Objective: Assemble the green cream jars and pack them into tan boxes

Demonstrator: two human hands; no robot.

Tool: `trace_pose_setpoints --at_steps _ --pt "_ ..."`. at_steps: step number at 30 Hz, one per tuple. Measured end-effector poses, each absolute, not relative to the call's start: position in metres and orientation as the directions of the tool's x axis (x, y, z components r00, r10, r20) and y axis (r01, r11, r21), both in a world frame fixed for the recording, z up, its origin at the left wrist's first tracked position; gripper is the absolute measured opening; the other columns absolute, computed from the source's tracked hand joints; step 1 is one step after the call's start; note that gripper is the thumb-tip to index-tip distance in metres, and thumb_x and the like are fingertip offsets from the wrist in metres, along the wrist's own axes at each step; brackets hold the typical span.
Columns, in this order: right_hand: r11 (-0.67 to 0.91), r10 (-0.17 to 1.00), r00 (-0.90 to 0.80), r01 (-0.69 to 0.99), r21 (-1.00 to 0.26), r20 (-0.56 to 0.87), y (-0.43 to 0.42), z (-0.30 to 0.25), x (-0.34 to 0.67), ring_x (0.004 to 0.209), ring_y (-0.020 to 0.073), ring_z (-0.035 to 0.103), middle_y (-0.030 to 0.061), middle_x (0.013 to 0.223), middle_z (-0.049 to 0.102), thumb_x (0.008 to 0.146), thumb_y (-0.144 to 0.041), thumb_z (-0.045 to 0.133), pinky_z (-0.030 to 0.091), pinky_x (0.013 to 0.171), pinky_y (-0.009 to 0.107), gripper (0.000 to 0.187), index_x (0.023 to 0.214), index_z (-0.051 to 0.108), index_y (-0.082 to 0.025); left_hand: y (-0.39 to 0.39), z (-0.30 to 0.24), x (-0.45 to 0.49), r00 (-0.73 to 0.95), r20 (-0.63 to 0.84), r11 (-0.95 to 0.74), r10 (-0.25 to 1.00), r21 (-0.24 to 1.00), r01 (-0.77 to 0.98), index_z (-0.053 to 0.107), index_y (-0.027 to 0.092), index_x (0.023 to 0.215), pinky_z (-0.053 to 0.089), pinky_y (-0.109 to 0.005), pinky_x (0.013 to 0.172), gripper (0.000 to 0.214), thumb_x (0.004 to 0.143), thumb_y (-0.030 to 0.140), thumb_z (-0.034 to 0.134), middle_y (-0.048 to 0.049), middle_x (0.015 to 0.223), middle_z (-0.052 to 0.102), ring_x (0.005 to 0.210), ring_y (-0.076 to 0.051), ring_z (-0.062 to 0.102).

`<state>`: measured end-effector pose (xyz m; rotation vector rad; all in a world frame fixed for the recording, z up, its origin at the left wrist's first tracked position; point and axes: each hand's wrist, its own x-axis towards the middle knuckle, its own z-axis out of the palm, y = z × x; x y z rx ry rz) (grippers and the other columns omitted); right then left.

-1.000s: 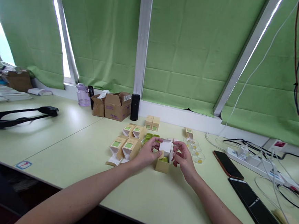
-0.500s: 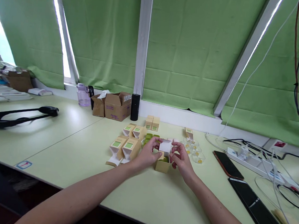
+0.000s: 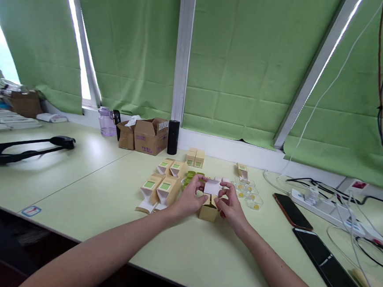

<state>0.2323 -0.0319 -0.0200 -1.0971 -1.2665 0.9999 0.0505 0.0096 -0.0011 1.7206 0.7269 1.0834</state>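
A small tan carton (image 3: pixel 208 212) stands upright on the pale green desk (image 3: pixel 85 184), its white top flap (image 3: pixel 212 187) folded partly down. My left hand (image 3: pixel 190 198) grips the carton's left side, thumb on its front. My right hand (image 3: pixel 229 205) pinches the flap from the right with curled fingers. Several open tan cartons with green labels (image 3: pixel 161 188) lie just left of my left hand. Green jars (image 3: pixel 194 176) sit behind the carton, mostly hidden by my fingers.
Clear lids with yellow dots (image 3: pixel 249 195) lie right of my hands. Two phones (image 3: pixel 291 209) (image 3: pixel 330 263), a power strip (image 3: pixel 319 204) and cables fill the right side. Brown boxes (image 3: pixel 150 135), a black cylinder (image 3: pixel 172 137), a bottle (image 3: pixel 106 121) line the window sill.
The white flap has come down from nearly upright toward the carton's top. My right hand has moved in and closed on it. The left hand has stayed put.
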Motion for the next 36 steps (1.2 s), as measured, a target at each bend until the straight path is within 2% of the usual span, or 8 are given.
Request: trace_pose_setpoints --at_steps 9,16,22,28,33,36 --pt "0.2 0.977 0.059 0.049 -0.978 0.203 -0.032 -0.02 0.232 0.056 0.0076 0.047 -0.0061 0.095 0.048 0.072 -0.04 0.077 0.03 0.044 0.02 0.062 0.124 0.045 -0.031 0.008 0.0 0.051 0.415 0.338 -0.38 0.845 0.925 0.021 0.041 0.024 0.121 0.05 -0.036 0.092 0.05 0.08 0.011 0.066 -0.0041 0.103 0.069 0.105 -0.023 0.066" --pt "0.229 0.97 0.071 0.07 -0.971 0.234 -0.03 -0.024 0.231 0.056 0.0077 0.047 -0.0059 0.095 0.048 0.074 -0.04 0.074 0.03 0.045 0.019 0.058 0.124 0.046 -0.031 0.008 -0.001 0.052 0.408 0.395 -0.447 0.823 0.894 0.035 0.053 0.024 0.106 0.051 -0.036 0.094 0.03 0.081 0.012 0.064 -0.0033 0.102 0.064 0.104 -0.023 0.064" --pt "0.267 0.959 0.068 0.122 -0.956 0.276 -0.03 -0.026 0.232 0.06 0.0093 0.05 -0.0053 0.096 0.048 0.076 -0.041 0.073 0.035 0.05 0.022 0.054 0.122 0.049 -0.029 0.006 0.002 0.05 0.413 0.434 -0.499 0.8 0.865 0.057 0.06 0.023 0.098 0.052 -0.037 0.093 0.017 0.083 0.016 0.065 -0.0032 0.099 0.067 0.099 -0.023 0.064" --pt "0.351 0.926 0.074 0.192 -0.917 0.37 -0.029 -0.028 0.234 0.068 0.0134 0.053 -0.0043 0.093 0.048 0.081 -0.034 0.071 0.045 0.061 0.027 0.041 0.118 0.054 -0.029 0.004 0.004 0.05 0.434 0.43 -0.489 0.792 0.872 0.03 0.061 0.022 0.088 0.054 -0.034 0.088 0.01 0.081 0.015 0.064 -0.0039 0.098 0.07 0.096 -0.022 0.066" --pt "0.426 0.884 0.081 0.27 -0.864 0.461 -0.036 -0.021 0.235 0.069 0.0161 0.051 -0.003 0.083 0.047 0.084 -0.028 0.065 0.04 0.058 0.027 0.025 0.109 0.061 -0.027 0.005 0.004 0.049 0.431 0.435 -0.498 0.79 0.866 0.038 0.062 0.022 0.084 0.052 -0.034 0.089 0.008 0.079 0.018 0.065 -0.0038 0.094 0.071 0.095 -0.023 0.066" --pt "0.522 0.817 0.058 0.35 -0.778 0.574 -0.044 -0.014 0.237 0.069 0.0181 0.049 -0.001 0.079 0.05 0.089 -0.028 0.062 0.039 0.059 0.029 0.013 0.102 0.065 -0.027 0.007 0.004 0.049 0.433 0.447 -0.513 0.783 0.857 0.042 0.062 0.022 0.084 0.052 -0.033 0.088 0.008 0.077 0.018 0.065 -0.0035 0.092 0.071 0.093 -0.022 0.065"
